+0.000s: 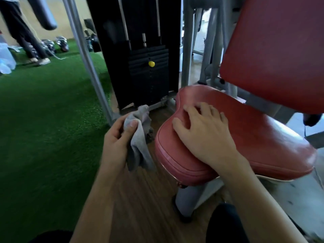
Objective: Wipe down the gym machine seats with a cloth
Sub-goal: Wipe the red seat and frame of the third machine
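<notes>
While green artificial turf (43, 120) lies wide along the left, with another person's dark-trousered legs (22, 32) standing at its far left corner, a slanted grey metal post (91, 67) marks where it ends and the machine begins. Just right of the post stands the black weight stack (149, 71), a round yellow pin (151, 64) set in its plates. Below it a strip of wood-grain plank floor (140, 199) runs between the turf's edge and the machine's base. Over that strip the left hand (115, 137) holds the cloth (140, 149), thumb pressed down on the bunched top while the rest hangs in soft grey folds. The cloth is just beside the front left edge of the seat (263, 146) and does not touch it. The right hand (205, 130) lies flat on the seat's front left corner, fingers spread and holding nothing. The seat is glossy red padding with a rounded, piped rim, narrowing toward the back. Above its far right edge rises the matching red backrest (280, 50), smooth, tilted and with rounded corners.
</notes>
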A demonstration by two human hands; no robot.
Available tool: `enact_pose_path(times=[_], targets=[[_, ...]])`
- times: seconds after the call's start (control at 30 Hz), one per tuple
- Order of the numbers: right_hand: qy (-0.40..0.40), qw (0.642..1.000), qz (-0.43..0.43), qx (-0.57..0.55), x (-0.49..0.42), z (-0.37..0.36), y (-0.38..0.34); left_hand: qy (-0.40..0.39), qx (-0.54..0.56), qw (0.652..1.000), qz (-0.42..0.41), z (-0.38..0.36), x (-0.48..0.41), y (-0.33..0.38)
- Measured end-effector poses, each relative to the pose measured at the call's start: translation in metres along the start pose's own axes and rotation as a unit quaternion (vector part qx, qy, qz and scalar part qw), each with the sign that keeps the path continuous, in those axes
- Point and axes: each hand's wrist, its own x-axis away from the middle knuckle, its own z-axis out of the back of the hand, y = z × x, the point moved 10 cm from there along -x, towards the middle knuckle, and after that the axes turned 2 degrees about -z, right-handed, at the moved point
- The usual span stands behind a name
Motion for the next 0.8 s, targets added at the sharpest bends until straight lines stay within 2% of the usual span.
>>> enact_pose_path(times=[0.17,0.37,0.47,0.53,0.63,0.8], targets=[[0.002,1.000,-0.016,-0.017,0.007,0.000,0.000,-0.052,0.036,0.998,0.008,-0.016,-0.019,-0.008],[-0.058,0.995,-0.075,-0.031,0.011,-0.001,0.001,-0.182,0.073,0.981,0.001,-0.042,-0.035,-0.012],[-0.066,0.992,-0.100,-0.036,0.008,-0.001,-0.001,-0.220,0.088,0.972,-0.001,-0.033,-0.043,-0.016],[-0.049,0.989,-0.131,-0.040,0.001,-0.001,-0.005,-0.227,0.093,0.969,0.007,-0.022,-0.050,-0.021],[0.021,0.984,-0.173,-0.037,-0.009,0.004,-0.009,-0.226,0.103,0.968,0.025,-0.013,-0.060,-0.023],[0.048,0.974,-0.205,-0.087,0.000,0.004,0.002,-0.230,0.103,0.968,0.018,-0.023,-0.066,-0.019]])
